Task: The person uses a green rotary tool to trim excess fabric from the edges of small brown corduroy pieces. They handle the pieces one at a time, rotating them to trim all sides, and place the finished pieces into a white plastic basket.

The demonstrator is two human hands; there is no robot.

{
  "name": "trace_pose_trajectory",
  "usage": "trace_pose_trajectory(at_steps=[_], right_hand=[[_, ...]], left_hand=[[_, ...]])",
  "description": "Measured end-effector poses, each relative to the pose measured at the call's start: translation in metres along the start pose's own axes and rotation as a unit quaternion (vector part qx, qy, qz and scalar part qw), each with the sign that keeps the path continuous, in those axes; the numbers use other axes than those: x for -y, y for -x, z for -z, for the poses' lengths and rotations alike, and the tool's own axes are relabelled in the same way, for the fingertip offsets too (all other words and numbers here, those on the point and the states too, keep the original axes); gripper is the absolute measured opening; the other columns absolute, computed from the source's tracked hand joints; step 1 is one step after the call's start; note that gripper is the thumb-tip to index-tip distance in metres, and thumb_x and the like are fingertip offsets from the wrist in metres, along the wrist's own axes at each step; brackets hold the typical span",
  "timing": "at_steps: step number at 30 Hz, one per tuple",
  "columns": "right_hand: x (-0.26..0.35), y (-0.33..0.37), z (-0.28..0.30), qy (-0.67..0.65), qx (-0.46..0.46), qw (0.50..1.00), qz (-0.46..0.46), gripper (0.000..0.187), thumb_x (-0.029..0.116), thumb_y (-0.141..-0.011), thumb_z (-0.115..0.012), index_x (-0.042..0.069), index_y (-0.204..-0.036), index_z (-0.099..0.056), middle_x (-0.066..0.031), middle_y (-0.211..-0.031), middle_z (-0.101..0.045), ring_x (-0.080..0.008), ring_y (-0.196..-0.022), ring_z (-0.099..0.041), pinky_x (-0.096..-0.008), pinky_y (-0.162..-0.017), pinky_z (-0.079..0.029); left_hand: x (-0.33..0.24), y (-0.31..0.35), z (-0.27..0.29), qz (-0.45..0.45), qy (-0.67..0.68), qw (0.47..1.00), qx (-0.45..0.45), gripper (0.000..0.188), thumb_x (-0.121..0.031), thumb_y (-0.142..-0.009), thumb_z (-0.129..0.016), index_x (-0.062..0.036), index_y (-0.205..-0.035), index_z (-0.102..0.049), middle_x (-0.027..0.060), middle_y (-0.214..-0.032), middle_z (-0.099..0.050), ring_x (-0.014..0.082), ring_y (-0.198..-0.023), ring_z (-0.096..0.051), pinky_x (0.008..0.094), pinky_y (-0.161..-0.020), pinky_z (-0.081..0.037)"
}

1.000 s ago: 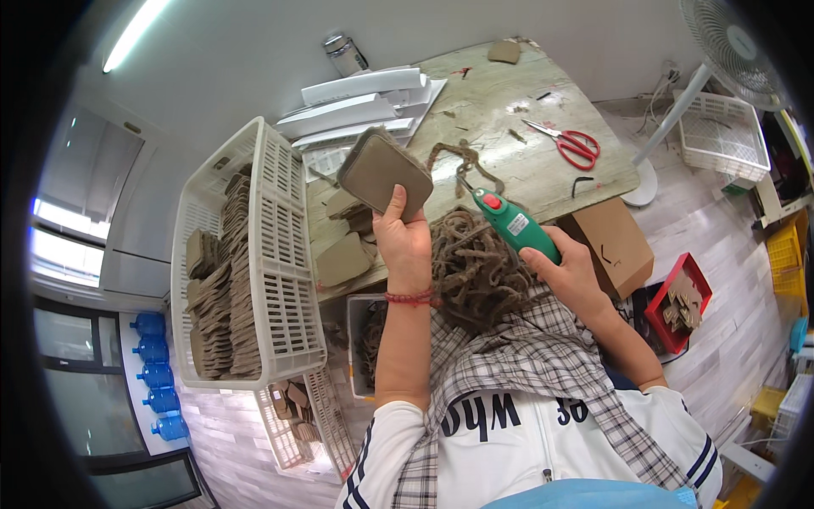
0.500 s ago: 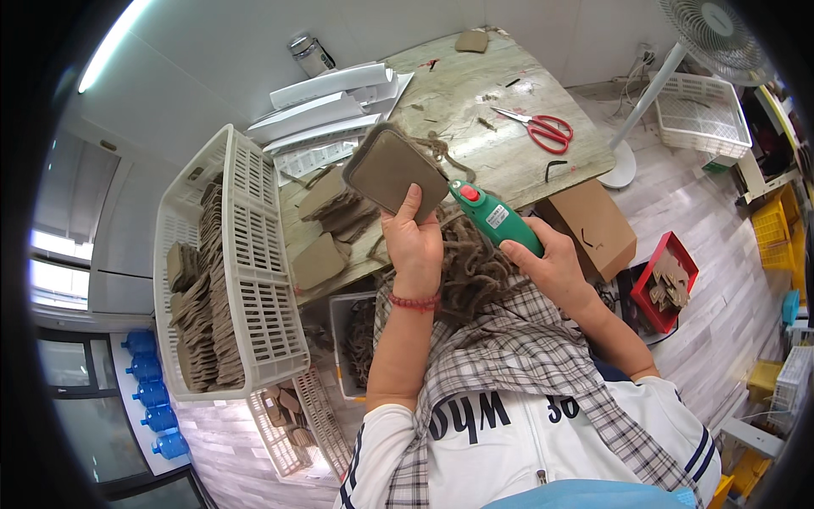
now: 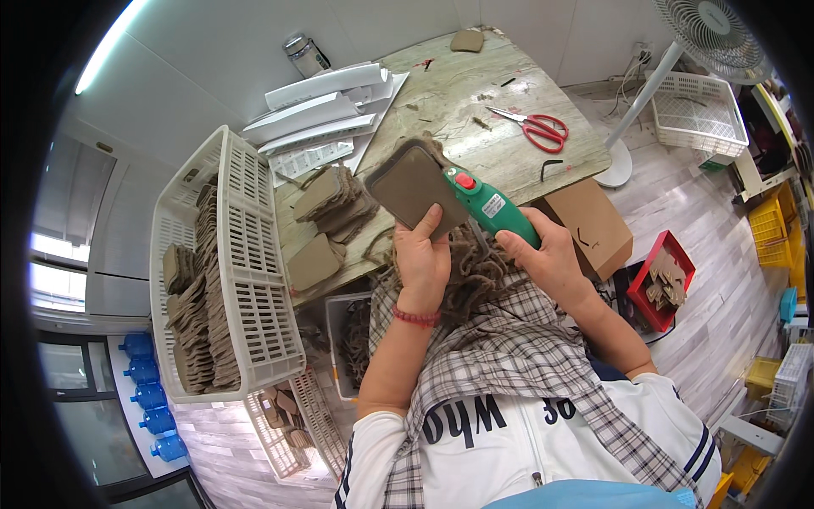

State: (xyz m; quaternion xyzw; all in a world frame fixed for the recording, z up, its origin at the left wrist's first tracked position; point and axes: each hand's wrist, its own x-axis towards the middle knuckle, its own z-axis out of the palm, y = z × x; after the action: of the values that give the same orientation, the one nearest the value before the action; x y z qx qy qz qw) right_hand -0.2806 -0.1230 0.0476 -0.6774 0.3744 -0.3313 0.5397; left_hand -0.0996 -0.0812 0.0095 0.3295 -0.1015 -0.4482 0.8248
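My left hand (image 3: 421, 263) grips a square brown fabric pad (image 3: 413, 188) with rounded corners and a fuzzy edge, thumb on its face. Wrapped round a green handheld electric cutter (image 3: 498, 210) with a red button is my right hand (image 3: 547, 254). The cutter's head meets the pad's upper right edge; its blade is hidden. Brown trimmed strips (image 3: 468, 271) are heaped on my lap below the pad. Left of my left hand, a small stack of similar brown pads (image 3: 332, 199) lies on the worktable (image 3: 454, 93), with a single pad (image 3: 315, 263) nearer me.
A white plastic crate (image 3: 263, 263) full of stacked pads stands at the left. Red-handled scissors (image 3: 543, 131) and white paper sheets (image 3: 326, 106) lie on the table. A cardboard box (image 3: 585, 222), a red tray (image 3: 661, 284) of scraps and a standing fan (image 3: 716, 30) are at the right.
The pad has shifted slightly right and down and turned a little, its upper right edge sliding along the cutter's head. A strip trailing beyond the pad has changed shape.
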Motion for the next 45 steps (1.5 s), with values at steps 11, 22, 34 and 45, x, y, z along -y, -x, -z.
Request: trace_pose_trajectory(at_steps=[11, 22, 34, 45], right_hand=[[0.000, -0.004, 0.032, -0.040, 0.074, 0.996, -0.036, 0.040, 0.030, -0.086, -0.070, -0.002, -0.109, -0.061, -0.0060, -0.077, -0.065, -0.0100, -0.068, -0.058, -0.0257, -0.063, -0.047], [-0.005, -0.003, 0.057, 0.112, 0.150, 0.981, 0.044, 0.041, 0.027, -0.082, -0.072, -0.002, -0.110, -0.060, -0.0124, -0.084, -0.066, -0.0204, -0.073, -0.064, -0.0317, -0.069, -0.050], [-0.011, 0.000, 0.033, 0.121, 0.135, 0.982, 0.058, 0.043, 0.030, -0.082, -0.073, -0.001, -0.109, -0.060, -0.0144, -0.083, -0.066, -0.0211, -0.072, -0.065, -0.0311, -0.067, -0.051], [-0.012, -0.009, 0.042, 0.038, 0.226, 0.971, -0.071, 0.037, 0.022, -0.084, -0.069, -0.002, -0.111, -0.060, -0.0016, -0.075, -0.061, -0.0070, -0.061, -0.054, -0.0240, -0.056, -0.046]], left_hand=[[-0.032, 0.009, 0.024, 0.089, -0.131, 0.985, 0.071, 0.033, 0.010, -0.082, -0.062, -0.0015, -0.112, -0.059, 0.0094, -0.106, -0.067, 0.0183, -0.094, -0.066, 0.0311, -0.081, -0.055], [-0.088, -0.001, 0.029, 0.172, -0.303, 0.927, 0.140, 0.048, 0.013, -0.075, -0.063, -0.0003, -0.121, -0.056, 0.0091, -0.111, -0.066, 0.0172, -0.097, -0.064, 0.0300, -0.087, -0.052], [-0.076, 0.004, 0.034, 0.274, -0.360, 0.883, 0.126, 0.055, 0.015, -0.074, -0.062, 0.0021, -0.126, -0.052, 0.0110, -0.114, -0.065, 0.0196, -0.102, -0.063, 0.0325, -0.090, -0.051], [-0.113, -0.003, 0.033, 0.282, -0.532, 0.779, 0.172, 0.046, 0.009, -0.070, -0.065, -0.0030, -0.114, -0.056, 0.0023, -0.100, -0.063, 0.0111, -0.089, -0.059, 0.0241, -0.079, -0.047]])
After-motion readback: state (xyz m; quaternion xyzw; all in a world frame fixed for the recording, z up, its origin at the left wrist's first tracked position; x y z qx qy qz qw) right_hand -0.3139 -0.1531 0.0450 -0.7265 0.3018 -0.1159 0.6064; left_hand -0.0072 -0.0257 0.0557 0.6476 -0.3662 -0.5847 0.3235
